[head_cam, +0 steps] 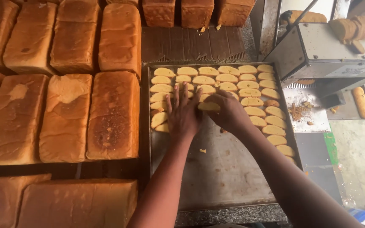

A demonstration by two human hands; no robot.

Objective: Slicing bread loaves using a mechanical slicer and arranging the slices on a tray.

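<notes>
A metal baking tray [220, 169] lies before me, its far half covered with rows of pale yellow bread slices [216, 78]. My left hand [183, 114] lies flat, fingers spread, on slices at the middle left of the tray. Beside it, my right hand [227, 110] is curled over a slice [209, 107], pinching it at the front of the laid rows. More slices [273, 131] run down the tray's right edge. The near half of the tray is bare metal with a few crumbs.
Several large brown loaves [66, 116] fill the surface to the left and front left. More loaves [197, 12] stand behind the tray. A metal slicing machine [326, 55] with crumbs under it sits at the right, a cut loaf [355, 28] on top.
</notes>
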